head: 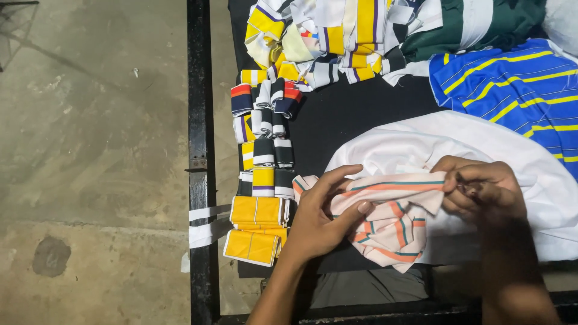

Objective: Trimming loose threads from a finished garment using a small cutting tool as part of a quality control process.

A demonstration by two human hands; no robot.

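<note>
- While we look down on the black work table [361,114], we list one cream knitted rib strip with orange and teal stripes [385,216], lying bunched at the near edge, partly over a white fabric piece [421,144].
- Our left hand [322,216] lies on the strip's left part, thumb and fingers closed on a fold of it.
- Our right hand [478,189] pinches the strip's upper right edge, fingers drawn together on the cloth.
- We judge the strip light, soft and limp, apt to sag and crumple; the folded edges and corners look the best places to grip.
- Left of it: a column of folded yellow, black and white rib bands [262,180].
- Far side: a loose heap of striped collar pieces [325,36].
- Far right: a blue cloth with yellow stripes [518,90] and a green cloth [500,21].
</note>
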